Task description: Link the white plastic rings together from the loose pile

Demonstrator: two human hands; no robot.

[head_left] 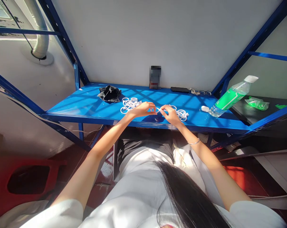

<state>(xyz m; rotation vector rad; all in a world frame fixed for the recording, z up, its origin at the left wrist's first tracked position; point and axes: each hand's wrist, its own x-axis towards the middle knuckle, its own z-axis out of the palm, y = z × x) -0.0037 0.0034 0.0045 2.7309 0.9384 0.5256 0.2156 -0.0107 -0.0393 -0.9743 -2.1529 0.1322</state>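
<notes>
Just above the front of the blue table, my left hand (143, 109) and my right hand (171, 116) face each other with fingertips pinched. A small white ring (157, 110) shows between them, gripped from both sides; its exact shape is partly covered by my fingers. Beside my left hand lies a heap of white rings (126, 104), partly hidden behind it. More white rings (182, 115) are spread next to and behind my right hand, which has a silver bracelet on its wrist.
A crumpled black plastic bag (109, 94) sits at the back left. A dark pixelated object (155, 77) leans on the wall near a black phone (179, 90) and a pale cable (194, 91). On the right are a white case (205, 109) and a green-labelled bottle (231, 97). Blue posts flank the table (69, 109).
</notes>
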